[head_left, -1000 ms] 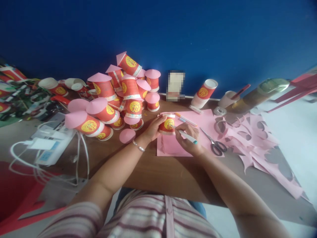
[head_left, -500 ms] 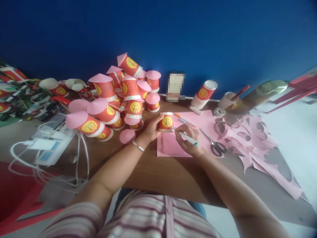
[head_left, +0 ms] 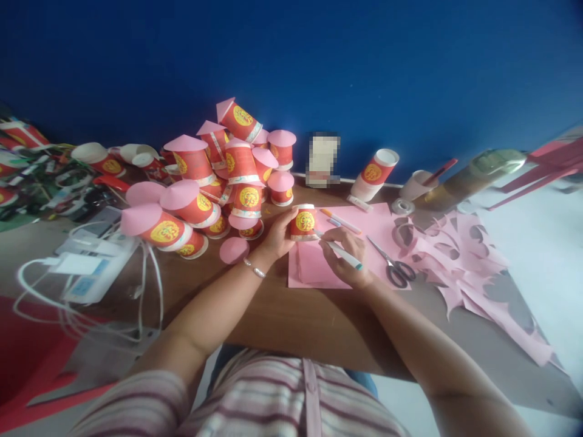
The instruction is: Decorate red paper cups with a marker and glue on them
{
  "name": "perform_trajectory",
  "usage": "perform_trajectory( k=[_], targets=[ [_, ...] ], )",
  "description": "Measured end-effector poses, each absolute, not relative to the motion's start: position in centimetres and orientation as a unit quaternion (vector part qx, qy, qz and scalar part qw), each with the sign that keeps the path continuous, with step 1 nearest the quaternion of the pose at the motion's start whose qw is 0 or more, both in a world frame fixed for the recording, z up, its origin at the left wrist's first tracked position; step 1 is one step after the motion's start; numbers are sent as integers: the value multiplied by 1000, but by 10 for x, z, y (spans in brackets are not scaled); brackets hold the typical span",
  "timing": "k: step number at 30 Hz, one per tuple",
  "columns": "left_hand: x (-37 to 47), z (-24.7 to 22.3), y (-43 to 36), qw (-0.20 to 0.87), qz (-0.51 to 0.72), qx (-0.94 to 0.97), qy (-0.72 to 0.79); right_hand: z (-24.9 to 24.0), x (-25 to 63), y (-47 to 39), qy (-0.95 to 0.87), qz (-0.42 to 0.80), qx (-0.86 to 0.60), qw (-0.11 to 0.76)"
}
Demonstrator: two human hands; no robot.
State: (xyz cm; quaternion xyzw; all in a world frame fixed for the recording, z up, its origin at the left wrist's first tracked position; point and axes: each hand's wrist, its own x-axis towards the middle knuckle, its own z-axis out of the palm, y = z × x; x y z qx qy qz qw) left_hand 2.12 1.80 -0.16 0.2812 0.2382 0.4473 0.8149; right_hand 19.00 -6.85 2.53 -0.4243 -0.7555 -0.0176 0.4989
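Observation:
My left hand (head_left: 279, 237) is closed round the left side of a red paper cup (head_left: 303, 223) with a yellow round emblem. The cup is upside down, its wide white rim at the bottom. In my right hand (head_left: 347, 258) is a white marker (head_left: 345, 254) with a green end, its tip at the cup's lower right rim. Pink paper sheets (head_left: 319, 273) lie under both hands. An orange pen (head_left: 340, 221) and a blue pen lie on the paper behind my right hand. Scissors (head_left: 395, 267) rest just right of it.
Left stands a pile of red cups with pink cone tops (head_left: 184, 145). Pink paper scraps (head_left: 460, 255), a tape roll (head_left: 403, 207), stacked cups (head_left: 374, 176) and a bottle (head_left: 473, 173) are at right. A white power strip (head_left: 91, 285) with cables lies at the left.
The cup has shifted very slightly left and up in my left hand. My right hand has stayed beside it, with the marker still at the rim.

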Motion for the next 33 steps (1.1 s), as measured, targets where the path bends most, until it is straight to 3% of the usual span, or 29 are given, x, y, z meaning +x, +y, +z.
perform_trajectory(
  k=[33],
  targets=[
    [23, 0, 14, 817, 447, 295, 215, 21, 182, -72, -789, 34, -362, 495]
  ],
)
